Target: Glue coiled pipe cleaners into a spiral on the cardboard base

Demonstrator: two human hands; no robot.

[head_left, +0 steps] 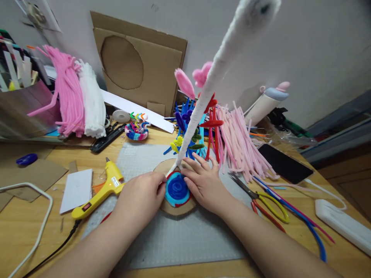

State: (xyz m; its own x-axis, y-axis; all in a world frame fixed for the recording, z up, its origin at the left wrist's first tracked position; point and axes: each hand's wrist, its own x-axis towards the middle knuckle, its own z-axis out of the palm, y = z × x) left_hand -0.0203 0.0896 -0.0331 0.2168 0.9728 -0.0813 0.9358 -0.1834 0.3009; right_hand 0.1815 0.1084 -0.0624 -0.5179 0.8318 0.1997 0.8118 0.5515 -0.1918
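Observation:
A flat coil of pipe cleaners (177, 189), dark blue inside light blue with red at its edge, lies on a round wood slice (176, 212). My left hand (142, 195) is closed, its thumb and fingertips pinching the coil's left edge. My right hand (206, 181) lies with fingers spread over the slice's right side, its thumb touching the coil's right edge. From the back of the slice a tall white fuzzy post (199, 104) rises, leaning right. A short red strand (106, 217) shows beside my left forearm; its other end is hidden.
A yellow glue gun (107, 185) lies left on the grey cutting mat (185, 247). Scissors (261, 202), a phone (285, 163) and a power strip (344, 224) are at right. Behind are pink pipe cleaners (240, 139), fuzzy flowers (184, 83) and cardboard (162, 58).

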